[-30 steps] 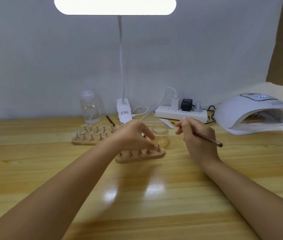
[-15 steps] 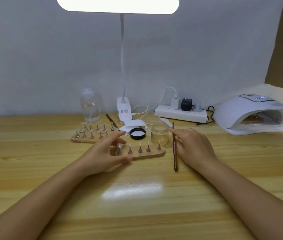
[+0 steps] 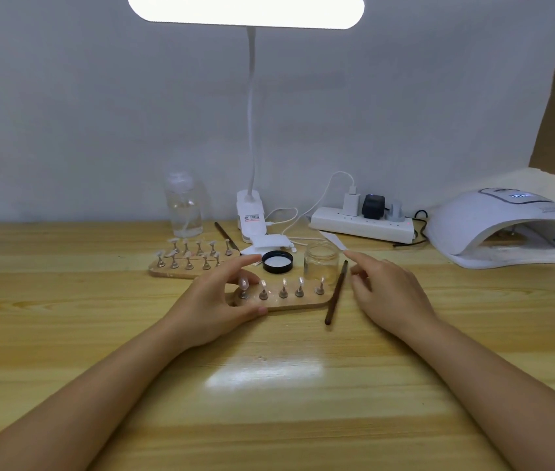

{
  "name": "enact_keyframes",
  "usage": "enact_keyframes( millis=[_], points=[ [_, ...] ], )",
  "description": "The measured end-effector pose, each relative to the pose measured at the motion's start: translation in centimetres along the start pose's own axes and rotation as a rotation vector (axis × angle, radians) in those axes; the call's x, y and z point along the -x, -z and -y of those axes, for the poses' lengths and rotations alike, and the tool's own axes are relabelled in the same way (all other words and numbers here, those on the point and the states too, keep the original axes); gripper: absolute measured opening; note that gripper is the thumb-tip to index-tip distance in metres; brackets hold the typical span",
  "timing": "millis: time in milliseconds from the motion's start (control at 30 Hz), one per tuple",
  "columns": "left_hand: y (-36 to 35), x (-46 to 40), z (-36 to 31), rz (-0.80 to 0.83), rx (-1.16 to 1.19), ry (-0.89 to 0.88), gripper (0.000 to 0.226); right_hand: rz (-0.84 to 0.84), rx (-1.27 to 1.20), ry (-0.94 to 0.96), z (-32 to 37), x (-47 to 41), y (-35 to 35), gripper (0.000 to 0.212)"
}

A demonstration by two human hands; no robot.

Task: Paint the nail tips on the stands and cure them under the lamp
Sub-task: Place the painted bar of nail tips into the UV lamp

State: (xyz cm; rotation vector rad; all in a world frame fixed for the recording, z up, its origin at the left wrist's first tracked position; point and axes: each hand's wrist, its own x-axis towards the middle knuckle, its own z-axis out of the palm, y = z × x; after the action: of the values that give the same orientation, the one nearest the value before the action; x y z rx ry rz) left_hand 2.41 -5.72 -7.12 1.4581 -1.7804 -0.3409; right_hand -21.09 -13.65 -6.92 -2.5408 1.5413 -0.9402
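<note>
A small wooden stand (image 3: 298,302) with several nail tips on metal pegs lies in the middle of the table. My left hand (image 3: 213,302) holds its left end, thumb along the front edge and fingers curled behind the first peg. A brown brush (image 3: 335,295) lies on the table just right of the stand, one end by a clear glass jar (image 3: 322,263). Right of the brush, my right hand (image 3: 391,294) has relaxed fingers and holds nothing. The white curing lamp (image 3: 503,229) stands at the far right, its opening facing me.
A second, larger stand (image 3: 187,268) with several nail tips sits behind my left hand. A black lid (image 3: 277,261), a clear bottle (image 3: 184,205), the desk lamp's base (image 3: 250,215) and a power strip (image 3: 361,226) with cables line the back.
My right hand laid the brush down beside the stand and let go of it. My left hand shifted from the stand's right end to its left end.
</note>
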Motion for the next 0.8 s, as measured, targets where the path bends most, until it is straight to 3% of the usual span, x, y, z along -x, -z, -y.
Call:
enact_keyframes(
  millis=[167,233,400,467,633,800],
  points=[
    [0.3,0.2,-0.9,-0.055,0.045,-0.042,0.066,-0.124,-0.103,-0.07,0.5,-0.4,0.8,0.023],
    [0.5,0.2,-1.7,-0.094,0.06,-0.056,0.065,-0.077,-0.246,-0.154,0.9,-0.8,1.6,0.013],
    [0.5,-0.9,-4.5,-0.16,0.143,-0.045,0.06,0.507,-0.717,-0.437,0.8,-2.4,6.0,0.032],
    [-0.6,-1.9,-5.7,-0.13,0.17,-0.055,0.062,0.562,-0.842,-0.469,-0.9,-2.8,7.8,0.027],
    [-5.8,-5.4,-10.4,-0.128,0.262,-0.142,0.061,0.426,-0.943,-0.592,-6.2,-2.1,11.4,0.032],
    [-12.6,-8.5,-14.7,-0.077,0.329,-0.178,0.063,0.189,-1.048,-0.792,-11.9,0.3,13.1,0.018]
  ],
)
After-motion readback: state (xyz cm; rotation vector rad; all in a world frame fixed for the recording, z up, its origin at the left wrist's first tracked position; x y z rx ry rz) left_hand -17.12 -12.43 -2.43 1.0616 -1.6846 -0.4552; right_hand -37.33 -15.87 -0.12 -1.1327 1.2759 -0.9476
